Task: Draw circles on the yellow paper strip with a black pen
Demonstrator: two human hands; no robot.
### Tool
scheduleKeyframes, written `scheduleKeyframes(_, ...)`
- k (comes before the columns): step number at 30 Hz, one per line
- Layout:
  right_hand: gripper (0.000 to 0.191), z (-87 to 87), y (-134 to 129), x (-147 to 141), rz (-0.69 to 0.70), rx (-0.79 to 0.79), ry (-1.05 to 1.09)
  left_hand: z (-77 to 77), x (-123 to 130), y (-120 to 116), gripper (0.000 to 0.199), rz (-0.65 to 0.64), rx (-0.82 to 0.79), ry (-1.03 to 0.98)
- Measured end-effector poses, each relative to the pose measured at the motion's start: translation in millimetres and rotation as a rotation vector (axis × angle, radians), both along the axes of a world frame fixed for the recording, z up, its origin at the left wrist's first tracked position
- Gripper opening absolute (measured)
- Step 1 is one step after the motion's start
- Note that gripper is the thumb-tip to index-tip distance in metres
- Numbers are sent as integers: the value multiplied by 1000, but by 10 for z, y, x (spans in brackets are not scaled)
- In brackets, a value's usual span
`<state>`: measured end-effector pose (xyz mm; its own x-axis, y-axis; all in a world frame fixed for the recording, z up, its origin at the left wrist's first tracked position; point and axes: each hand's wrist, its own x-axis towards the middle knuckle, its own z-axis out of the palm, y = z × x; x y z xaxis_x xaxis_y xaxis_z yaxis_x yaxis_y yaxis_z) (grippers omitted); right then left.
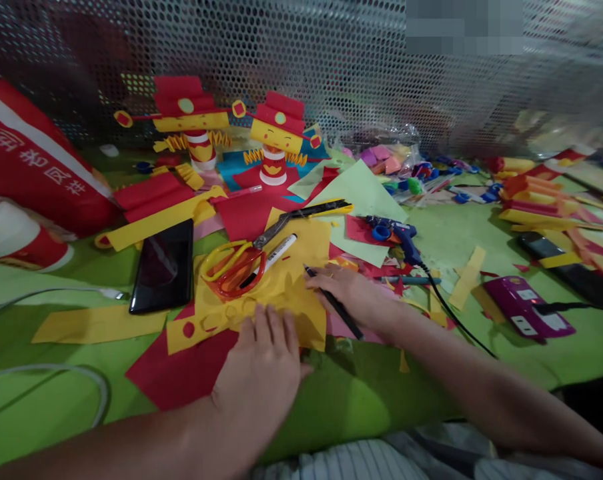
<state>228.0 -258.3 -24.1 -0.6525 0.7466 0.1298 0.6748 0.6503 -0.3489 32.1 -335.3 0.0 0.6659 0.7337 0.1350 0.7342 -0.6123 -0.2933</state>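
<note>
My left hand lies flat, fingers extended, over the near edge of a yellow paper strip with round outlines and a red spot on it. Red paper shows beneath the strip. My right hand has its fingers closed around a slim black pen, which slants across a yellow sheet; the thumb is mostly hidden. Just beyond the hands, scissors with yellow and orange handles rest on the sheet, a white marker against them.
Two red and yellow paper figures stand at the back, before a perforated metal panel. A phone lies left. To the right are a blue glue gun, its cord, and a purple power socket. Paper scraps are scattered about.
</note>
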Motion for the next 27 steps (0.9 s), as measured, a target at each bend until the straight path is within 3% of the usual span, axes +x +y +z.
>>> scheduleKeyframes(4, 32, -65, -103, -64, -36, -63, 88, -73, 53, -57, 57, -199, 16, -199)
scheduleKeyframes(8, 33, -43, -128, -89, -43, -181, 154, -246, 99, 48, 66, -172, -38, -240)
scheduleKeyframes(12, 27, 4, -124, -67, -47, -106, 122, -379, 117, 138, 72, -174, -123, -220)
scheduleKeyframes(16, 24, 34, -111, -13, -136, -83, 235, -377, 123, 152, 69, -172, -213, -183)
scheduleKeyframes(19, 26, 28, -87, 6, -245, -182, 536, -339, 123, 167, 67, -165, -284, -163)
scheduleKeyframes(22, 36, -22, -41, -27, -240, -312, 796, -325, 125, 196, 64, -165, -380, -193)
scheduleKeyframes(27, 30, -106, 40, -123, -263, -341, 825, -337, 135, 212, 60, -176, -416, -258)
